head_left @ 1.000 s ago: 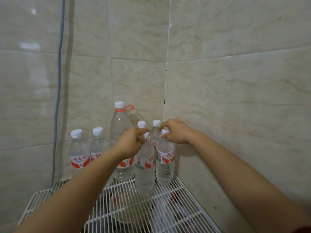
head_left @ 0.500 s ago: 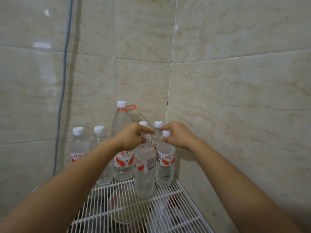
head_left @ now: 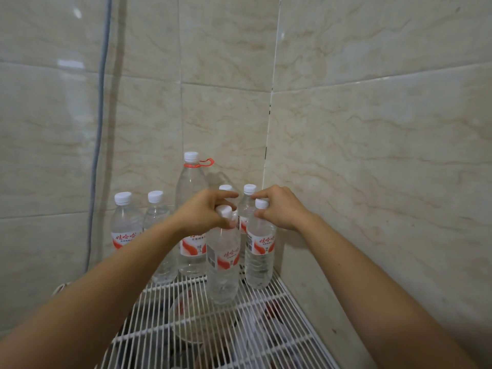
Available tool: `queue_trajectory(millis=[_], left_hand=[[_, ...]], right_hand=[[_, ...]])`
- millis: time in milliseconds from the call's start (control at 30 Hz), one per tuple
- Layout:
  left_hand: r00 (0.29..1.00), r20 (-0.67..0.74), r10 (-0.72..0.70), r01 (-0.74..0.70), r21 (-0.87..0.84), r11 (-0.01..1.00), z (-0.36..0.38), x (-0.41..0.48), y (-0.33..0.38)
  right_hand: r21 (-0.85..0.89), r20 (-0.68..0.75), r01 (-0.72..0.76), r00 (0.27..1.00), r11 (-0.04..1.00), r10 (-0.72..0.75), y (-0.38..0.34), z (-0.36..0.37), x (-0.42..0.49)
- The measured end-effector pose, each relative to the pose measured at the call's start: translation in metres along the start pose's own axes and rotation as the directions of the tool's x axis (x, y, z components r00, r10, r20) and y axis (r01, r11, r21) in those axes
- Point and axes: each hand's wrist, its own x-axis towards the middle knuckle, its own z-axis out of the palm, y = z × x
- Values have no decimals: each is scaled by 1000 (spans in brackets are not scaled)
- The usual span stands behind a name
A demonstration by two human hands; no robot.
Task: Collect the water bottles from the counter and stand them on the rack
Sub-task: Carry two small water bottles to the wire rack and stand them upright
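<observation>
On the white wire rack, in the far right corner where the tiled walls meet, stand the water bottles. The left hand is wrapped round the neck of the nearest bottle, just under its cap. The right hand pinches the neck of the bottle by the right wall. Both bottles are upright with their bases on the wires, so I judge this to be the setting-down step, with letting go to follow.

What could go wrong lies in the footing: the bases rest on thin wires with gaps between, and a bottle freed off balance could rock and tip. The cluster is also tight. The two held bottles stand just beside each other and the pair behind them, so a careless hand may knock a neighbour and topple several.

I count seven bottles in all — six small ones and one tall bottle with a red ring handle. The small ones are the two held, the pair behind, and a left pair. Two hands, one rack. Below the wires a bowl shows through, and one grey-blue cable runs down the left wall.
</observation>
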Motion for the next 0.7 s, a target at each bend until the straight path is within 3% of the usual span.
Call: queue_trajectory(millis=[233, 700], left_hand=[[966, -237, -108, 118, 30, 993, 10, -10, -13], [953, -298, -59, 21, -131, 991, 33, 24, -18]], right_hand=[[15, 0, -34, 999, 999, 34, 0, 2, -2], [96, -152, -120, 979, 988, 134, -7, 12, -2]])
